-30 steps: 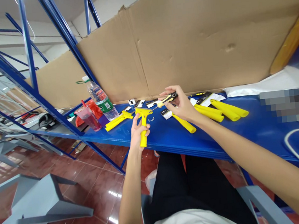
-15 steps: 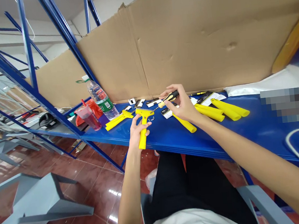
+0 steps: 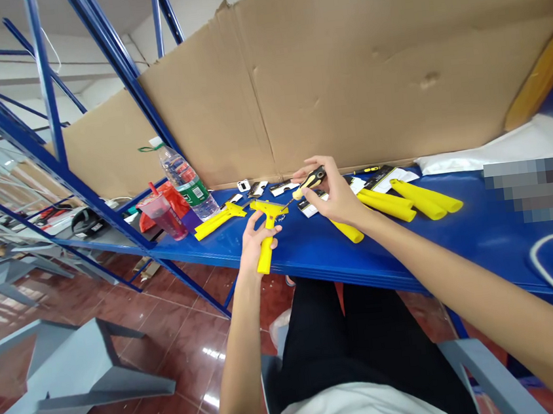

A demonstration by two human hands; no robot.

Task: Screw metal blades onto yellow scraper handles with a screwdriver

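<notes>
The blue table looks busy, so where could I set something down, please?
Bare patches: between the rightmost yellow pieces and the white cable; at the front, between the left hand and the single yellow piece. Crowded: along the cardboard, around the bottle.

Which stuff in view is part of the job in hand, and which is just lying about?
Job in hand:
yellow T-shaped piece, in left hand
screwdriver, in right hand
probably second T-shaped piece, loose yellow tubes

Lying about, apparently:
bottle
cup
red-orange bag
</notes>
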